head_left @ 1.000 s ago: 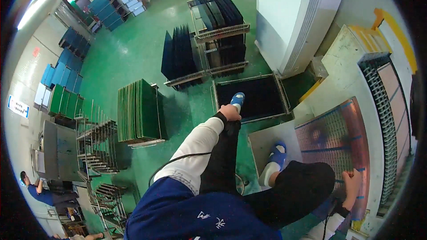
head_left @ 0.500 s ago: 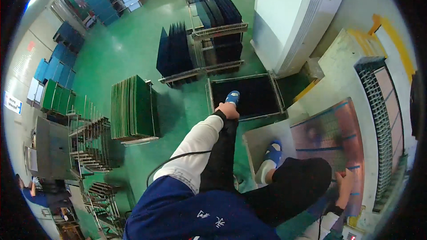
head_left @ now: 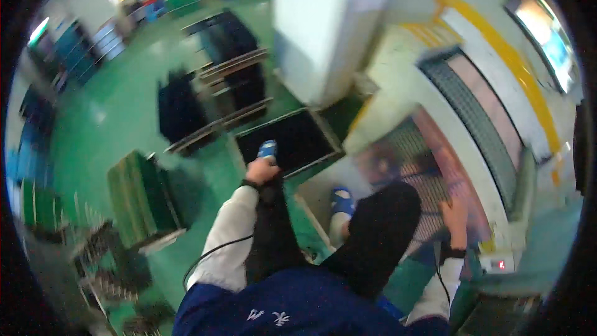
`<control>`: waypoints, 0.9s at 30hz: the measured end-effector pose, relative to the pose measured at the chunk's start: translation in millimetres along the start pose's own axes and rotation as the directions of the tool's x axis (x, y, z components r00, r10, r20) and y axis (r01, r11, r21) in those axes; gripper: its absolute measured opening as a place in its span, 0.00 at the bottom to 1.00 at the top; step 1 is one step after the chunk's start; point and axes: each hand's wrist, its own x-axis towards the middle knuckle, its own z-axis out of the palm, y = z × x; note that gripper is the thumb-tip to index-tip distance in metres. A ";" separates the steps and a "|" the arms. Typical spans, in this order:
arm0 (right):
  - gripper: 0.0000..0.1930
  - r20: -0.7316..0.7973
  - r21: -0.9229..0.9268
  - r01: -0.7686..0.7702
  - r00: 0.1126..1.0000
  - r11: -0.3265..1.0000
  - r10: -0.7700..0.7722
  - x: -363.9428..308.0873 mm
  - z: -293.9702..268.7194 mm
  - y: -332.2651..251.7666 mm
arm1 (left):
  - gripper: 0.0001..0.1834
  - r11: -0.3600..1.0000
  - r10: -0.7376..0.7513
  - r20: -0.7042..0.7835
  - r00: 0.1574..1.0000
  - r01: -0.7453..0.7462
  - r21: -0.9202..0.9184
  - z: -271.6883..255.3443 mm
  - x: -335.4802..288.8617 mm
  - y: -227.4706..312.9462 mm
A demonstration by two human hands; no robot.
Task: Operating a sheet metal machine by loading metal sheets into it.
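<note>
My left hand (head_left: 263, 171) rests on my left knee, above a blue-and-white slipper (head_left: 267, 149). Its fingers are blurred and partly hidden, and I see no object in it. To the right of my right knee, my right hand (head_left: 456, 221) lies against the lower right part of a copper-coloured panel (head_left: 443, 152) with a fine grid pattern. The fingers point up along the panel, with the thumb somewhat apart. Motion blur softens the picture, so how firmly they touch cannot be made out.
A white machine (head_left: 398, 68) with a dark roller strip (head_left: 466, 112) stands at right, below a screen (head_left: 541, 34). Ahead is a dark framed rack (head_left: 292, 143) beside a pillar (head_left: 317, 31). Racks of dark panels (head_left: 180, 106) and stacked green boards (head_left: 140, 199) stand left.
The view has swung to the right, so the surroundings sit farther left. My right hand has moved from a curled hold at the panel's lower edge to straighter fingers. My left hand stays on the knee.
</note>
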 end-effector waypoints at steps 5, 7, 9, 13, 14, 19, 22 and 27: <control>0.13 -0.167 0.388 -0.209 0.942 0.898 0.292 -16.4 -79.0 2.4 | 0.20 0.983 0.037 -0.064 0.997 -0.048 -0.175 12.6 5.0 -21.7; 0.13 -0.233 0.537 -0.230 0.884 0.812 0.405 -29.3 -110.5 19.7 | 0.20 0.988 0.058 -0.058 0.997 -0.066 -0.140 15.9 13.2 -23.3; 0.12 -0.365 0.697 -0.128 0.784 0.706 0.502 -34.5 -127.0 -0.2 | 0.20 0.977 0.008 -0.049 0.999 -0.018 -0.211 13.0 23.5 -46.8; 0.15 -0.463 0.804 -0.069 0.550 0.590 0.695 -48.2 -137.4 11.3 | 0.19 0.987 0.094 -0.060 0.994 -0.101 -0.128 6.3 24.9 -30.0; 0.16 -0.551 0.720 -0.088 0.531 0.688 0.644 -55.6 -137.8 15.5 | 0.18 0.982 0.089 -0.060 0.994 -0.097 -0.165 10.1 21.9 -21.2; 0.18 -0.749 0.293 -0.136 0.582 0.946 0.316 -42.7 -117.1 17.7 | 0.14 0.954 0.123 -0.112 0.986 -0.148 -0.259 -5.1 26.2 -54.8; 0.14 -0.230 0.972 0.149 0.752 0.180 0.618 -40.6 -118.7 10.5 | 0.13 0.937 0.135 -0.009 0.991 -0.131 -0.324 18.2 30.6 -42.4; 0.10 -0.084 0.952 0.251 0.765 -0.174 0.639 -10.6 -58.4 -4.1 | 0.11 0.953 0.084 0.056 0.995 -0.064 -0.295 4.9 31.7 -48.9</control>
